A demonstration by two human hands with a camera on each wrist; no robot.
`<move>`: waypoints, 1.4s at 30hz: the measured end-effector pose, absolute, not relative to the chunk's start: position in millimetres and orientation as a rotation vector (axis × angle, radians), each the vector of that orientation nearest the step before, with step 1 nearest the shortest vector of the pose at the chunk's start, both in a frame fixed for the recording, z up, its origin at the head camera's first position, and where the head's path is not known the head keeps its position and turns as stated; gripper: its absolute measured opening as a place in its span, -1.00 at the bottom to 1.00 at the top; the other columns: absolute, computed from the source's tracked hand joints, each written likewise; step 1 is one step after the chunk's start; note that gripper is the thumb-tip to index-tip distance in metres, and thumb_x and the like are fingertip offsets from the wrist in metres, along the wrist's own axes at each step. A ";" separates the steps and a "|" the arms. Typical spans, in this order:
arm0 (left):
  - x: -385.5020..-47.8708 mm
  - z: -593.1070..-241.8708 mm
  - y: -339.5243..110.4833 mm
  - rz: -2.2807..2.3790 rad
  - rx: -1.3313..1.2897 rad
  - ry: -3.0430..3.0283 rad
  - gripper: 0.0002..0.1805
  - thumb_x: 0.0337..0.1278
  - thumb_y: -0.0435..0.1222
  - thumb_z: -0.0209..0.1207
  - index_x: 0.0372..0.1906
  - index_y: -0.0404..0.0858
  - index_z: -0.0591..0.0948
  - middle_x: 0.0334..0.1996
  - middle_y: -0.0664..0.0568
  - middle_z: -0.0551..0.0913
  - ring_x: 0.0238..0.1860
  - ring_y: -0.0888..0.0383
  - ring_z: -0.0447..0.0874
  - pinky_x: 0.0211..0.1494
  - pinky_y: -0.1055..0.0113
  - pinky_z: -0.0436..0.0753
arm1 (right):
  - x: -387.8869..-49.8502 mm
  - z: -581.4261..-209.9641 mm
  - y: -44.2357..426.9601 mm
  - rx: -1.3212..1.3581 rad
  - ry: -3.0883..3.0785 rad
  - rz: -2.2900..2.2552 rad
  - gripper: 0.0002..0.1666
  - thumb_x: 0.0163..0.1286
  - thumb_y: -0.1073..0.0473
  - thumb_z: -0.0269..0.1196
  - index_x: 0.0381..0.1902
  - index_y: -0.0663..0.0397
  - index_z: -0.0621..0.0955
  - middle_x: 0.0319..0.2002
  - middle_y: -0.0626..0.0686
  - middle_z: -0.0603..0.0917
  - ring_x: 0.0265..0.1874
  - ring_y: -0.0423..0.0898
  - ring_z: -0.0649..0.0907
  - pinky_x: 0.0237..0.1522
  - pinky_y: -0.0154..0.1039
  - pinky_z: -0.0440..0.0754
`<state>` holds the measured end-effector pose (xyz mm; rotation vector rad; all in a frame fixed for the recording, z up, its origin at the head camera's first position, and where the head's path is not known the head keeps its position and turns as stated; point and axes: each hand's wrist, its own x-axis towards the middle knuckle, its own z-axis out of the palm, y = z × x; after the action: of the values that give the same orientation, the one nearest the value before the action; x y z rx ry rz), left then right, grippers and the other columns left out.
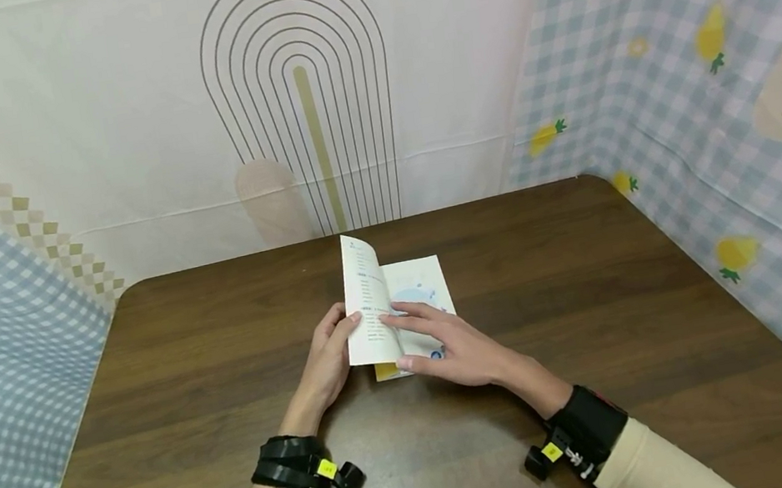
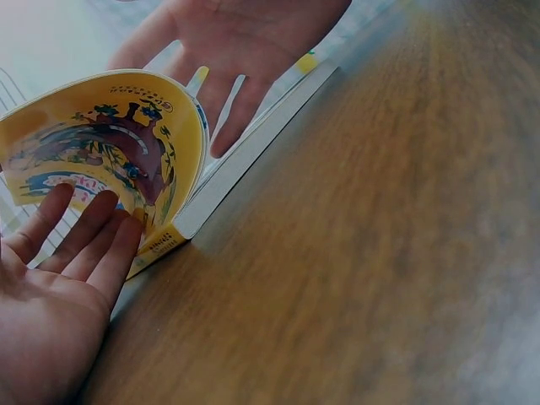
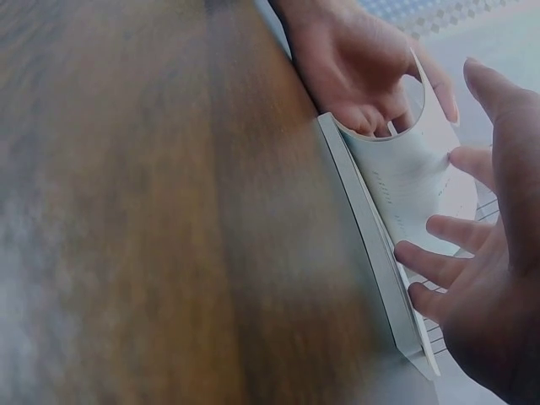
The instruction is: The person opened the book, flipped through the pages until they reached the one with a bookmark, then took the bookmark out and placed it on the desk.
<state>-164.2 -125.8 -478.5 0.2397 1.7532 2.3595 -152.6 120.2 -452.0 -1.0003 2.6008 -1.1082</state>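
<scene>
I see the right hand (image 1: 461, 345), fingers spread, touching the open book (image 1: 413, 279), and the left hand (image 1: 324, 357) pinching its raised cover (image 2: 181, 110) and leaves (image 1: 359, 270); the book lies on the brown table (image 1: 183, 376), before a white cloth (image 1: 116, 133).

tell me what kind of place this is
Perhaps a makeshift recording booth: patterned cloths line three sides of a table, and the person sitting or standing there wears wrist cameras.
</scene>
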 end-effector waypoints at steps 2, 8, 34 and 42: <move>-163.9 -478.1 -125.5 2.361 0.240 1.753 -0.60 0.65 -0.22 -0.01 0.30 -0.41 0.42 0.14 -0.19 0.58 0.01 0.09 0.70 -0.06 0.28 0.72 | -153.0 -452.6 120.4 -1.007 2.601 -1.121 -0.25 0.54 -0.32 0.22 0.62 -0.57 0.33 0.65 -0.09 0.22 0.59 0.01 0.26 0.37 0.29 0.40; -163.7 -477.6 -125.5 2.362 0.247 1.753 -0.60 0.66 -0.21 -0.03 0.30 -0.41 0.42 0.14 -0.19 0.60 0.01 0.08 0.71 -0.06 0.27 0.73 | -153.6 -453.2 120.4 -1.022 2.609 -1.141 -0.25 0.54 -0.31 0.23 0.62 -0.52 0.34 0.64 -0.06 0.25 0.58 0.02 0.28 0.38 0.27 0.40; -163.5 -477.9 -127.0 2.317 0.239 1.762 -0.51 0.69 -0.13 -0.04 0.39 -0.41 0.36 0.24 -0.32 0.53 0.07 0.04 0.70 0.00 0.25 0.72 | -166.1 -459.3 133.1 -0.850 2.744 -1.160 -0.16 0.49 -0.24 0.32 0.59 -0.04 0.41 0.60 0.07 0.34 0.62 0.12 0.22 0.52 0.30 0.22; -163.3 -476.7 -126.9 2.321 0.242 1.762 -0.52 0.68 -0.14 -0.03 0.38 -0.41 0.37 0.23 -0.30 0.54 0.07 0.04 0.70 0.00 0.26 0.71 | -168.6 -458.5 136.2 -0.823 2.767 -1.109 -0.10 0.44 -0.28 0.36 0.59 -0.02 0.41 0.61 0.12 0.30 0.65 0.18 0.13 0.52 0.36 0.16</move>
<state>-163.3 -126.9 -476.7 0.2420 1.7615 2.3214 -168.6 136.2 -458.5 -0.8226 2.7670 -1.1088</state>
